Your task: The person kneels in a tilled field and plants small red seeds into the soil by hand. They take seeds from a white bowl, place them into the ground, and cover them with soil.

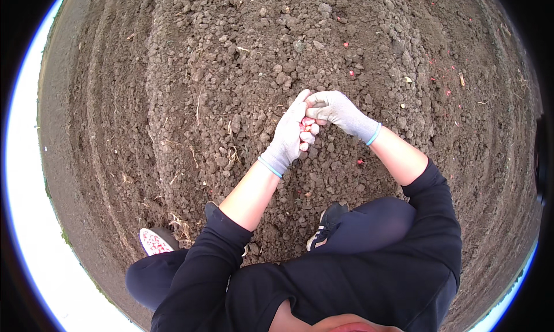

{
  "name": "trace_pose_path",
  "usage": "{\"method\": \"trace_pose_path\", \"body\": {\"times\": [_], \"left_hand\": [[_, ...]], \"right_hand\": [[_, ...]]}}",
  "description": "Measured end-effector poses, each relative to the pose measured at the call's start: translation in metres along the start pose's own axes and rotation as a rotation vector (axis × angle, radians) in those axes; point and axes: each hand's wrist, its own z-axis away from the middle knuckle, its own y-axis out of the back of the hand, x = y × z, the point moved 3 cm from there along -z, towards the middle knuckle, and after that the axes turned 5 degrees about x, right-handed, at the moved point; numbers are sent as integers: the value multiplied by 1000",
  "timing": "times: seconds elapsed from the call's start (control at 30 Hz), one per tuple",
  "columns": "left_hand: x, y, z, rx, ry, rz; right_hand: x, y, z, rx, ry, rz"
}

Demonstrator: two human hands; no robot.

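Both hands wear pale gloves with grey cuffs edged in light blue. My left hand (291, 130) is cupped around several red-and-white pieces (307, 122), which look like seeds or garlic cloves. My right hand (331, 109) touches the left at its fingertips, thumb and forefinger bent together; whether something is pinched between them cannot be made out. Below and around the hands lies cloddy brown soil (242, 115). A few similar red pieces (351, 73) lie on the soil beyond and to the right of the hands.
A white container (155, 242) full of red-and-white pieces stands at the lower left, beside my knee. One dark shoe (330, 223) is planted on the soil below my hands. Dry stalks (233, 154) and small stones lie about. More red bits (448, 92) are scattered at right.
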Motion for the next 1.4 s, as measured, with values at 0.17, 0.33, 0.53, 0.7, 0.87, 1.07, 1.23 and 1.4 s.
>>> {"method": "trace_pose_path", "body": {"times": [0.17,0.33,0.53,0.7,0.87,1.07,1.23,1.4], "left_hand": [[1,11,3,-42,3,26],[1,42,13,-61,115,137],[-8,54,25,-125,165,343],[2,53,41,-65,70,120],[10,46,49,-113,-57,36],[5,34,79,-173,-85,-74],[-16,19,126,-339,-136,-79],[-46,11,194,-391,-257,-127]], "right_hand": [[-6,10,-11,15,143,238],[-17,103,-83,458,81,-304],[-81,192,-169,682,410,-543],[-63,152,-126,728,116,-251],[-48,50,-38,253,78,159],[-81,-28,49,66,82,311],[-108,-83,129,82,349,636],[-111,-145,167,-8,295,929]]}}
